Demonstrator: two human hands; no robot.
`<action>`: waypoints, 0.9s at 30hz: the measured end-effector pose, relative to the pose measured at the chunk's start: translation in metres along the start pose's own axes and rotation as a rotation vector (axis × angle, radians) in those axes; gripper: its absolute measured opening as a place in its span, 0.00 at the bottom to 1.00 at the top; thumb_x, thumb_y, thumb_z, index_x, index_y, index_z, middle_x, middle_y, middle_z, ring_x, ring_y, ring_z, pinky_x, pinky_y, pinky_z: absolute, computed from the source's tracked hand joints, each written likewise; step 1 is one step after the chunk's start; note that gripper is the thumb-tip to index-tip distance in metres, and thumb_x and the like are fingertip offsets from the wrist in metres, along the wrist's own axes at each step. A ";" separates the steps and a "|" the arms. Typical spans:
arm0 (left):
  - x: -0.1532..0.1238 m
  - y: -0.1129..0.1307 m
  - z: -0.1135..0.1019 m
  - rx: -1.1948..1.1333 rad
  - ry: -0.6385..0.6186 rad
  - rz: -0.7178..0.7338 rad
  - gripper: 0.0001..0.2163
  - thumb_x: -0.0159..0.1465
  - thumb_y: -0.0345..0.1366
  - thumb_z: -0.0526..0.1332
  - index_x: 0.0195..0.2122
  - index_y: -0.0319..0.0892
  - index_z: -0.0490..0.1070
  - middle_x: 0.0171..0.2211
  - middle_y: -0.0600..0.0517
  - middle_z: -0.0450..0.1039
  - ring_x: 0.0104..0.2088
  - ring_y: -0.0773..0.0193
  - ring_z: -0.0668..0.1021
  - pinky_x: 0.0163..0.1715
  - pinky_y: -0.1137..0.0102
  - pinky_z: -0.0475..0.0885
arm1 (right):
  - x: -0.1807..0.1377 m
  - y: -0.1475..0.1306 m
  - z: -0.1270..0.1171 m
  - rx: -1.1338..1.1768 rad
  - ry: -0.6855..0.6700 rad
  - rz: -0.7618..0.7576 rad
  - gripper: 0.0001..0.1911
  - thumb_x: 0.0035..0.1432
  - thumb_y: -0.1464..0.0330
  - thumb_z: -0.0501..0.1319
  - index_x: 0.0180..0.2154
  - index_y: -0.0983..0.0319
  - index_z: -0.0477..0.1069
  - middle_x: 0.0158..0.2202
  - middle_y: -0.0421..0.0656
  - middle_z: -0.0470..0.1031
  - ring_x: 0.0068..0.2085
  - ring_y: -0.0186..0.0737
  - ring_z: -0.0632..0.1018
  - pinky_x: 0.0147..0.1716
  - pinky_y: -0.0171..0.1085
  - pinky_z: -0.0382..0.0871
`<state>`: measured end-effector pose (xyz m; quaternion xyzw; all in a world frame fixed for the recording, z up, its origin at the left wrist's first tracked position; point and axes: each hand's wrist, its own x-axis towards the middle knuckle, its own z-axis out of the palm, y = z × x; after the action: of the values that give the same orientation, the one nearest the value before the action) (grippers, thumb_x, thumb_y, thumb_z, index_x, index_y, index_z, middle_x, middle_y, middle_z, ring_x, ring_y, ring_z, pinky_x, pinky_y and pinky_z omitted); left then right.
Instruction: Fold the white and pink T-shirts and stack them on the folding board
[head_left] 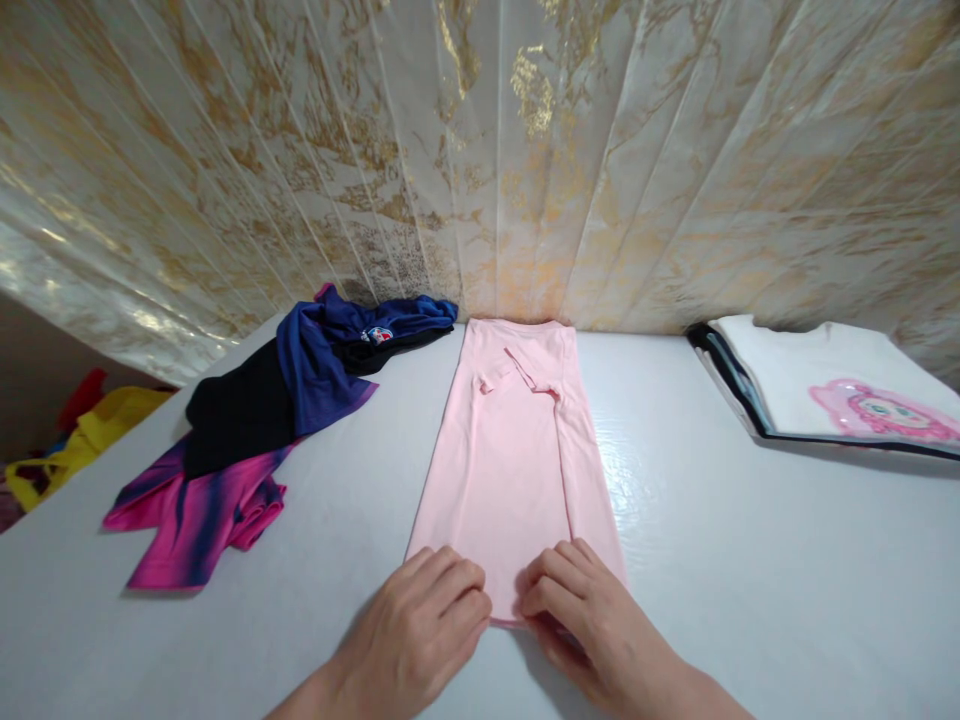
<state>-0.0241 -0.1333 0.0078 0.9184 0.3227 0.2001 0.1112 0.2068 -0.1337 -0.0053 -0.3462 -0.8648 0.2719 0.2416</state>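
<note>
A pink T-shirt (517, 470) lies face down on the white table, its two sides turned in lengthwise and its short sleeves crossing near the collar. The collar end points away from me and the hem toward me. At the left part of the hem, my left hand (424, 620) has its fingers curled closed on the cloth. My right hand (589, 615) grips the right part of the hem in the same way, fingers bent together. Between the two hands a short stretch of the hem shows.
On the left, a loose heap of navy, black and pink-purple clothes (240, 410) lies on the table (345, 500). A stack of folded shirts (780, 370), a white one with a pink print on top, sits at the right. A pleated gold-marbled curtain (502, 160) hangs behind.
</note>
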 end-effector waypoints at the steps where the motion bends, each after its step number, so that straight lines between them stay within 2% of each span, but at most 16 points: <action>1: -0.001 0.000 0.001 -0.003 0.004 0.008 0.11 0.72 0.29 0.48 0.37 0.41 0.69 0.36 0.50 0.70 0.35 0.61 0.71 0.38 0.65 0.66 | 0.000 0.000 -0.001 0.008 0.001 -0.001 0.12 0.55 0.81 0.55 0.38 0.59 0.66 0.37 0.42 0.72 0.37 0.40 0.69 0.38 0.40 0.60; 9: -0.018 0.005 0.015 0.076 0.097 0.017 0.10 0.71 0.28 0.49 0.39 0.39 0.69 0.43 0.45 0.69 0.42 0.57 0.70 0.42 0.62 0.66 | 0.000 -0.005 -0.003 -0.022 -0.009 -0.028 0.08 0.54 0.79 0.56 0.32 0.60 0.65 0.33 0.41 0.71 0.35 0.39 0.68 0.37 0.41 0.60; 12: -0.019 0.009 0.013 0.082 0.087 -0.025 0.09 0.70 0.28 0.49 0.38 0.39 0.69 0.42 0.46 0.69 0.42 0.57 0.70 0.41 0.63 0.66 | 0.002 -0.007 -0.016 0.035 -0.025 -0.041 0.07 0.56 0.78 0.56 0.32 0.60 0.66 0.35 0.41 0.73 0.37 0.39 0.70 0.37 0.40 0.63; 14: -0.015 0.012 0.009 0.071 0.063 -0.066 0.08 0.70 0.29 0.51 0.37 0.41 0.68 0.41 0.47 0.70 0.42 0.57 0.71 0.41 0.63 0.67 | 0.005 -0.004 -0.033 0.091 0.020 -0.027 0.07 0.60 0.76 0.55 0.35 0.59 0.67 0.37 0.43 0.72 0.39 0.39 0.72 0.39 0.38 0.66; 17: 0.001 0.019 0.003 0.030 0.043 -0.069 0.07 0.70 0.30 0.53 0.36 0.42 0.68 0.43 0.48 0.70 0.43 0.57 0.71 0.43 0.62 0.67 | 0.012 0.011 -0.060 0.042 0.161 0.048 0.10 0.64 0.74 0.51 0.41 0.59 0.69 0.41 0.46 0.72 0.43 0.41 0.73 0.41 0.39 0.68; 20: 0.028 0.023 0.005 -0.057 0.005 0.041 0.07 0.69 0.27 0.52 0.39 0.41 0.68 0.46 0.48 0.71 0.45 0.60 0.71 0.46 0.64 0.66 | 0.024 0.034 -0.069 -0.128 0.223 0.104 0.13 0.65 0.74 0.50 0.45 0.59 0.69 0.43 0.47 0.73 0.44 0.42 0.74 0.42 0.40 0.69; 24: 0.067 0.026 0.019 -0.122 -0.110 0.201 0.03 0.68 0.28 0.56 0.41 0.40 0.68 0.46 0.50 0.71 0.44 0.62 0.71 0.44 0.67 0.66 | 0.038 0.058 -0.052 -0.308 0.244 0.098 0.14 0.64 0.75 0.50 0.48 0.62 0.68 0.47 0.51 0.73 0.44 0.44 0.75 0.43 0.43 0.70; 27: 0.083 0.025 0.028 -0.089 -0.174 0.237 0.02 0.67 0.28 0.59 0.38 0.41 0.68 0.42 0.51 0.72 0.40 0.62 0.72 0.39 0.68 0.67 | 0.042 0.066 -0.038 -0.350 0.261 0.054 0.15 0.65 0.76 0.49 0.50 0.63 0.66 0.52 0.53 0.71 0.50 0.45 0.74 0.47 0.45 0.69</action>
<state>0.0607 -0.1016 0.0150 0.9581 0.1920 0.1457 0.1549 0.2340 -0.0511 -0.0103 -0.4381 -0.8507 0.0767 0.2802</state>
